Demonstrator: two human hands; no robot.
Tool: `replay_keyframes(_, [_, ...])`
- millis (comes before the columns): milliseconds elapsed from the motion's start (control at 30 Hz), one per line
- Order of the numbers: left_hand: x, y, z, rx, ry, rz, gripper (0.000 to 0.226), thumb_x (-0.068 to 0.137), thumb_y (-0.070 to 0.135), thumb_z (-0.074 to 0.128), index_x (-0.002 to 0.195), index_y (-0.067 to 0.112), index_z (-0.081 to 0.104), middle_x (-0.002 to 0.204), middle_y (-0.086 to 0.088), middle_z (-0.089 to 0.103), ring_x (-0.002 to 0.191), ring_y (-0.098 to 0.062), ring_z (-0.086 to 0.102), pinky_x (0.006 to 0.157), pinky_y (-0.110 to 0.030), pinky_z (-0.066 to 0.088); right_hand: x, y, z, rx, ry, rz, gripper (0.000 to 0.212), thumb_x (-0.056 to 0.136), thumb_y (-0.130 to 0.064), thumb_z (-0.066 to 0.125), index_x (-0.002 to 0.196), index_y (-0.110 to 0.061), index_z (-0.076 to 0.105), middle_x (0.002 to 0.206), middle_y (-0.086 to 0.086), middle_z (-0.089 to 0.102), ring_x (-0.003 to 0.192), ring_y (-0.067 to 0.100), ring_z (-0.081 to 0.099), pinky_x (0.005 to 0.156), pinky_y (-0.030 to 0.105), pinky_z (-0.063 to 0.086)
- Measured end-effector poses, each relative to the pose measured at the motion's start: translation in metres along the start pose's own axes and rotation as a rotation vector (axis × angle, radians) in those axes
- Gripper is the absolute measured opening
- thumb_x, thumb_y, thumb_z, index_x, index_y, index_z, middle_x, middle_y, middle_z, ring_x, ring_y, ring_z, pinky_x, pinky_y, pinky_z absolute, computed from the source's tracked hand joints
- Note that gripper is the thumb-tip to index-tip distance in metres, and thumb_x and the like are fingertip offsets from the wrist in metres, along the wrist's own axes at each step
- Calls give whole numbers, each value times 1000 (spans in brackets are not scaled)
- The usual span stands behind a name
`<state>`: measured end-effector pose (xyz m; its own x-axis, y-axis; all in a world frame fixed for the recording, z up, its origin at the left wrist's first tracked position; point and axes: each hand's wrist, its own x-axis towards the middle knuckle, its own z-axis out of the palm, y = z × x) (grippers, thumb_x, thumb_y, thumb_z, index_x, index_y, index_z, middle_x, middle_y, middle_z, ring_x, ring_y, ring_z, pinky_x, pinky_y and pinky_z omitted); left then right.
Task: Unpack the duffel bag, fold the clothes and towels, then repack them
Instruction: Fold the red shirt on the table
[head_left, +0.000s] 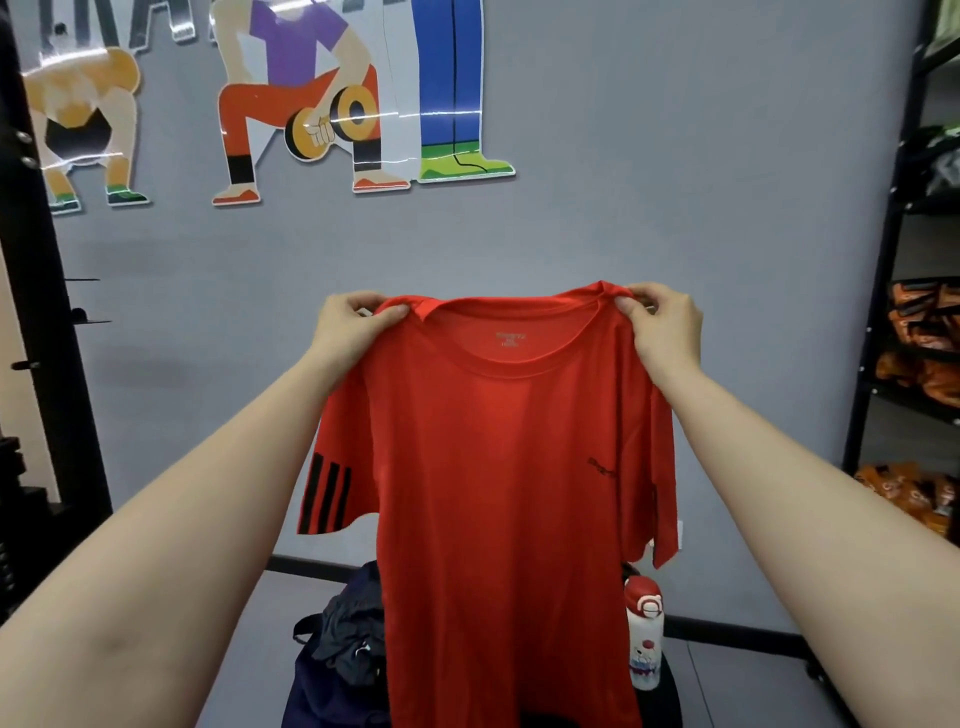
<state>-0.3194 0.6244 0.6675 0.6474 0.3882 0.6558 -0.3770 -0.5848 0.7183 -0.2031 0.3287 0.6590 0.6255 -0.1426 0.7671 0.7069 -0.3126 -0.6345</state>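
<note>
A red T-shirt (498, 467) with black stripes on one sleeve hangs spread out in front of me, held up in the air. My left hand (353, 325) pinches its left shoulder beside the collar. My right hand (660, 322) pinches the right shoulder. Below the shirt, a dark navy duffel bag (332, 680) sits low in view with dark crumpled clothes (348, 629) bulging from its top. The shirt hides most of the bag.
A white and red water bottle (644, 634) stands to the right of the bag on a dark surface. A black shelving rack (914, 322) with orange packets lines the right side. A black frame (47, 291) stands at the left, before a grey wall.
</note>
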Motion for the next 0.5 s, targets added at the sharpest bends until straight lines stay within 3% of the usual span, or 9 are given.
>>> replay_keyframes(100, [0, 13, -1, -26, 32, 27, 17, 85, 15, 68, 71, 25, 65, 63, 3, 59, 65, -10, 51, 65, -25, 41, 2, -16, -12, 28, 33, -15, 18, 88, -16, 65, 101, -6, 72, 86, -1, 64, 83, 8, 56, 63, -3, 33])
replay_keyframes(233, [3, 25, -5, 1, 42, 34, 13, 86, 7, 61, 79, 16, 68, 59, 17, 61, 61, 4, 52, 63, -12, 41, 5, -29, -24, 23, 37, -46, 18, 87, -17, 67, 100, -7, 73, 86, -3, 64, 84, 7, 57, 66, 0, 36])
replay_keyframes(300, [2, 28, -6, 44, 43, 42, 13, 86, 7, 62, 95, 11, 70, 72, 8, 63, 73, -4, 55, 65, -9, 40, 5, -29, -28, 16, 22, -52, 18, 86, -17, 68, 100, -8, 73, 87, -1, 66, 84, 7, 57, 70, 7, 38])
replay_keyframes(367, [1, 24, -7, 103, 42, 34, 19, 86, 10, 64, 105, 8, 70, 84, -2, 64, 85, -10, 55, 70, -15, 41, 2, -23, -29, -20, -9, -45, 18, 85, -20, 69, 99, -10, 74, 88, 2, 68, 83, 9, 57, 73, 12, 37])
replay_keyframes(433, [-4, 13, -6, 165, 13, -7, 19, 87, 13, 65, 105, 9, 70, 90, -5, 64, 87, -12, 55, 72, -20, 41, -1, -11, -27, -103, -65, -43, 20, 85, -23, 69, 99, -11, 74, 89, 5, 69, 85, 12, 59, 72, 15, 35])
replay_keyframes(500, [-9, -2, -4, 265, -32, -71, 17, 88, 18, 64, 102, 10, 71, 91, -7, 64, 80, -15, 56, 63, -22, 45, -7, 6, -22, -231, -145, -39, 22, 85, -25, 69, 101, -10, 73, 92, 9, 70, 90, 18, 61, 74, 20, 34])
